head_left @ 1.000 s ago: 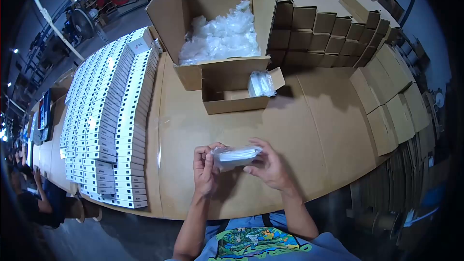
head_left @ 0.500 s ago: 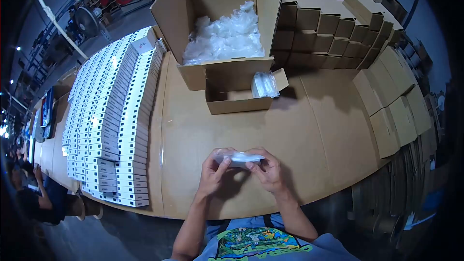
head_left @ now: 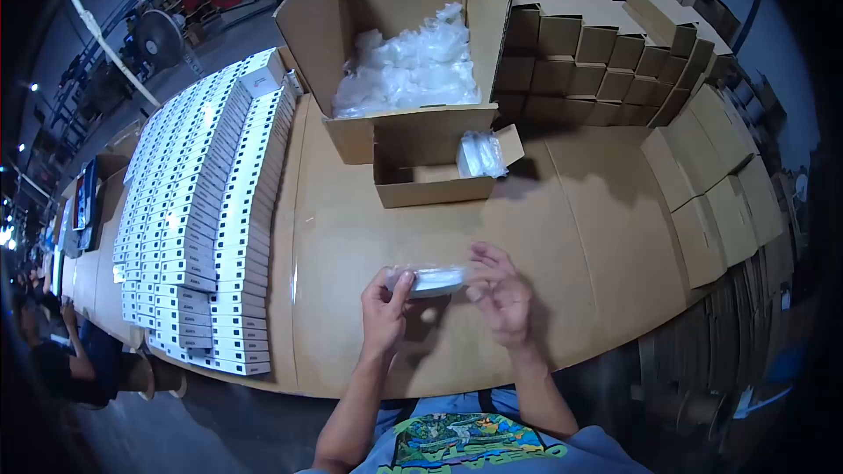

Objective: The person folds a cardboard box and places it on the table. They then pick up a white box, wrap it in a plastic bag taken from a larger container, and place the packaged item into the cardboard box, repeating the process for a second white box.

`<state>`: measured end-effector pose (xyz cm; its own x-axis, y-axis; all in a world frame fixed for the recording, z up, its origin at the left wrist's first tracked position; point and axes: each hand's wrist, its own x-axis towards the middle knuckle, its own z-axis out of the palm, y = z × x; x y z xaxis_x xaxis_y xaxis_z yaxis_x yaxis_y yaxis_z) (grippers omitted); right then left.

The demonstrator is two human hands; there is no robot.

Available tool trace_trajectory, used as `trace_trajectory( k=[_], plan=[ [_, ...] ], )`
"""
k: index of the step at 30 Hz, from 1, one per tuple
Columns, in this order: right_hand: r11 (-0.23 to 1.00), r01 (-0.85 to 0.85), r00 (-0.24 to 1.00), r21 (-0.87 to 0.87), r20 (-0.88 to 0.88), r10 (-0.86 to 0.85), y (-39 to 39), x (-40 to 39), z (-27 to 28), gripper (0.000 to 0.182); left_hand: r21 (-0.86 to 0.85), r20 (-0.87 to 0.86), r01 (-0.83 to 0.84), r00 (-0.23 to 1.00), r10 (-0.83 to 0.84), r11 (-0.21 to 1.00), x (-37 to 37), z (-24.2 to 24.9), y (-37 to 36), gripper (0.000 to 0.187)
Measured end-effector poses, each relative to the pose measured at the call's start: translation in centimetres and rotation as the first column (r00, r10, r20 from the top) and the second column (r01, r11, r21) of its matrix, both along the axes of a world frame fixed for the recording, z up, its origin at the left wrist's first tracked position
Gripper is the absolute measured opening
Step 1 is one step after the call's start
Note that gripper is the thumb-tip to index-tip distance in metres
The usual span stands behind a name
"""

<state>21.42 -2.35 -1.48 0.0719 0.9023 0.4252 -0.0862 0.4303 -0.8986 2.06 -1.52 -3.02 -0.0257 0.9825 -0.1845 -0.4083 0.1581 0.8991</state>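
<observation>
Over the near middle of the table, my left hand (head_left: 384, 312) is closed on one end of a flat, clear plastic-wrapped packet (head_left: 436, 279), thumb on top. The packet is whitish and shiny; its contents are blurred by the wrap. At its right end is my right hand (head_left: 504, 300), fingers apart, with fingertips beside the loose edge of the plastic. Farther back stands a small open cardboard box (head_left: 439, 193) with several similar wrapped packets (head_left: 481, 154) upright in its right end.
Behind the small box, a large open carton (head_left: 307, 31) holds a heap of clear plastic packets (head_left: 408, 66). Rows of white boxes (head_left: 241, 254) line the left side. Brown cardboard boxes (head_left: 606, 53) are stacked at the back right, with more boxes (head_left: 716, 180) along the right edge.
My right hand has let go of the packet's right end and spread its fingers, shifting slightly right. My left hand keeps its hold on the packet.
</observation>
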Motion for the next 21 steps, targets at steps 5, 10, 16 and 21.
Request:
trace_trajectory(
  k=[5,10,16,21],
  plan=[
    [0.972,-0.165,0.932,-0.168,0.296,0.210,0.0,0.6,-0.4,0.034,0.014,0.008,0.040,0.999,-0.040,0.999,0.5,0.5,-0.5,0.014],
    [0.965,-0.119,0.887,-0.233,0.412,0.209,0.0,1.2,1.2,0.038,-0.031,0.085,0.023,0.996,-0.021,0.999,0.2,-0.8,-0.7,0.032],
    [0.965,-0.107,0.901,-0.241,0.386,0.196,0.0,1.7,1.6,0.035,0.072,0.136,-0.007,0.991,-0.003,0.997,0.4,-1.0,-0.6,0.022],
    [0.964,-0.139,0.920,-0.225,0.331,0.209,0.3,1.9,1.9,0.033,0.232,-0.058,0.231,0.973,-0.224,0.945,-0.5,2.5,-0.9,0.039]
  ],
)
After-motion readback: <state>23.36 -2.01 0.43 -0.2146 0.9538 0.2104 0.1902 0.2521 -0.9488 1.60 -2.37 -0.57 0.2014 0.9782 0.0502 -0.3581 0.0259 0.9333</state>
